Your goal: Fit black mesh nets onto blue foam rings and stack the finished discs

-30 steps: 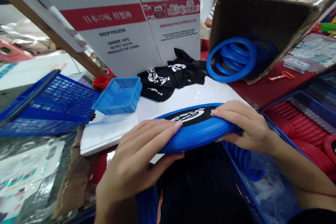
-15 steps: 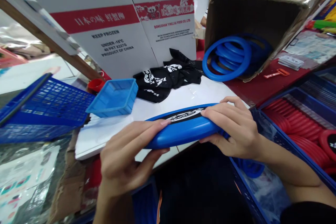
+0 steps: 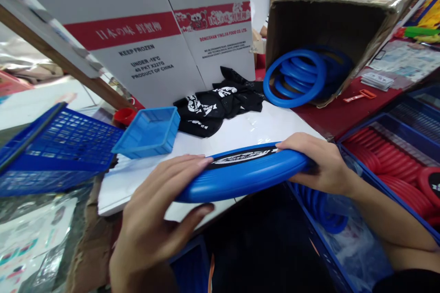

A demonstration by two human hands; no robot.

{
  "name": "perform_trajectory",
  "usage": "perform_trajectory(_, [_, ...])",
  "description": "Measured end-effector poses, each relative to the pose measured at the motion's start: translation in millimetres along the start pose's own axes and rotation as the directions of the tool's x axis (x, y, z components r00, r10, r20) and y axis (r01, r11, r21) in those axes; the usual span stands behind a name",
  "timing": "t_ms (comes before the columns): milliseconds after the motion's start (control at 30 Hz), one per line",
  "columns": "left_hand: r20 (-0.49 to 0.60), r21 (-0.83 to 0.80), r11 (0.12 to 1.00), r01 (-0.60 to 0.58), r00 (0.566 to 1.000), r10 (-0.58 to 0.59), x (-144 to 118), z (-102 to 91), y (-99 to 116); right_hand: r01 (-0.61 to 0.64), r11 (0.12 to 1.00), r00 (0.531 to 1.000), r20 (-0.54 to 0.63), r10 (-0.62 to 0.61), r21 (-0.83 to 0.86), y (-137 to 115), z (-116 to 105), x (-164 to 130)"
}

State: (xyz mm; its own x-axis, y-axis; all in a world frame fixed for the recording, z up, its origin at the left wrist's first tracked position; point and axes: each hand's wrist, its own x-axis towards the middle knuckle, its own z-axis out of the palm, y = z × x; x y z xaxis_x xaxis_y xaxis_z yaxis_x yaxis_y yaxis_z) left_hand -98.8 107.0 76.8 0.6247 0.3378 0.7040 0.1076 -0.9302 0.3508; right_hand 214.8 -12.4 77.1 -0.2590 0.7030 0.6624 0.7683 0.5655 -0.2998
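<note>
I hold a blue flying disc [image 3: 240, 178] with a black printed fabric centre, nearly edge-on, just above the white tabletop [image 3: 237, 130]. My left hand [image 3: 161, 219] grips its left rim, fingers on top and thumb underneath. On the right rim sits my right hand [image 3: 318, 162], fingers curled over the edge. A pile of black printed fabric pieces [image 3: 216, 103] lies further back on the table. Bare blue rings [image 3: 295, 78] spill out of a tipped cardboard box [image 3: 343, 13] at the back right.
A small light-blue tray [image 3: 149, 132] and a large blue mesh basket [image 3: 58, 146] sit at left. White "KEEP FROZEN" cartons [image 3: 161, 32] stand behind. A blue crate with red discs [image 3: 388, 155] is at right, blue rings [image 3: 319, 208] in a crate below my right wrist.
The disc has shifted slightly and tilted down to the left. My left hand slid lower along the rim, and my right hand's fingers moved further over the right edge.
</note>
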Motion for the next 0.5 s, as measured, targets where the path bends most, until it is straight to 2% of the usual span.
perform_trajectory(67, [0.036, 0.067, 0.995, -0.074, 0.997, 0.071, 16, 2.4, 19, 0.048, 0.998, 0.999, 0.007, -0.047, -0.042, -7, 1, 5])
perform_trajectory(133, [0.066, 0.084, 0.989, -0.121, 0.991, 0.116, 24, 4.6, 26, 0.080, 0.994, 0.997, 0.018, -0.079, -0.068, -11, 1, 8])
perform_trajectory(333, [0.097, 0.052, 0.979, -0.198, 0.976, 0.193, 25, 5.2, 12, 0.126, 0.992, 0.991, 0.039, -0.126, 0.013, -15, 4, 7])
perform_trajectory(500, [0.023, 0.029, 0.978, -0.205, 0.979, 0.204, 25, 13.4, 10, 0.107, 0.994, 0.990, -0.092, -0.109, -0.026, -22, 17, 3])
